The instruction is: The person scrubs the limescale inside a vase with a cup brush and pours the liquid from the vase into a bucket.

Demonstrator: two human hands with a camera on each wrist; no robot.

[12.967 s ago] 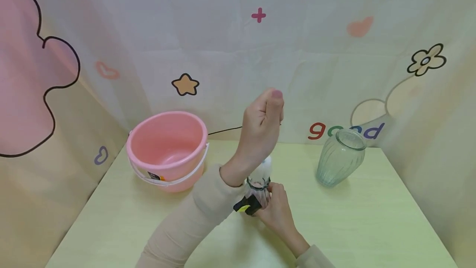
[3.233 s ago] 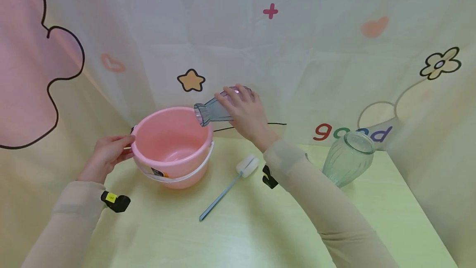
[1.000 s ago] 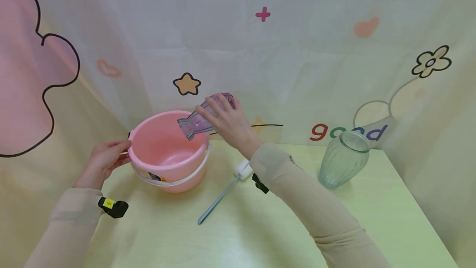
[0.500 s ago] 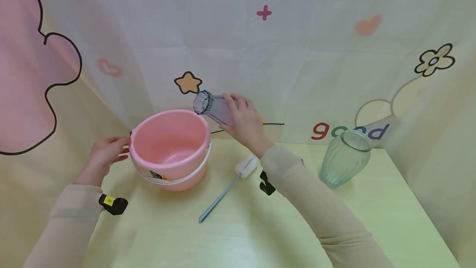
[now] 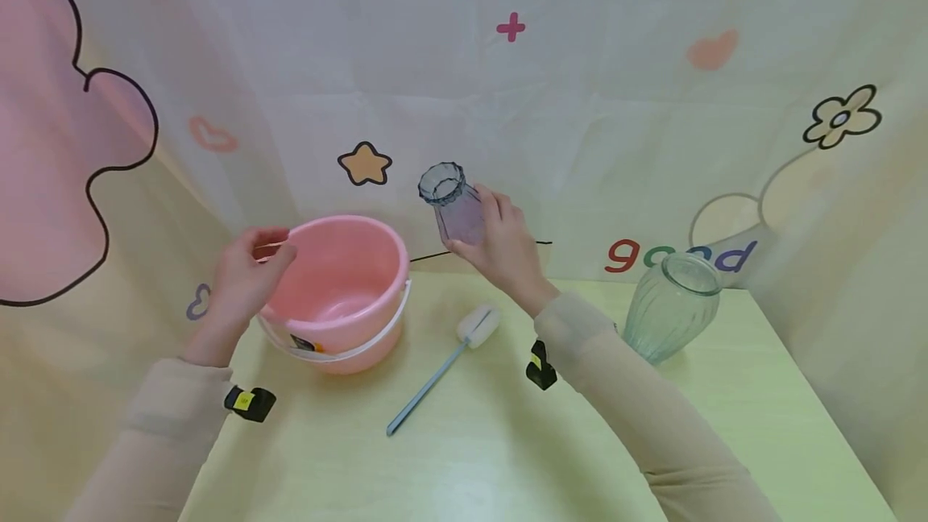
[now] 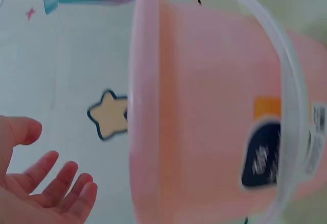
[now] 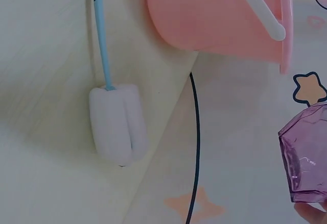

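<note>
My right hand (image 5: 505, 250) grips a small purple-and-blue glass vase (image 5: 461, 214) by its body, to the right of the bucket and above the table. The vase tilts a little left, its fluted mouth facing up; in the right wrist view its purple base (image 7: 309, 155) shows at the right edge. My left hand (image 5: 249, 274) hovers at the left side of the pink bucket (image 5: 362, 345), overlapping its rim in the head view. In the left wrist view the left fingers (image 6: 61, 185) are loosely spread, apart from the bucket, and hold nothing.
A sponge brush with a white head (image 5: 479, 325) and a blue handle (image 5: 426, 390) lies on the table (image 5: 464, 474), right of the bucket. A larger ribbed green glass vase (image 5: 670, 312) stands at the right. A printed curtain (image 5: 609, 143) hangs behind the table.
The small vase has swung from mouth-down over the bucket to nearly upright, moving right. My left hand has let go of the bucket's rim and lifted. Earlier, the brush was inside the small vase.
</note>
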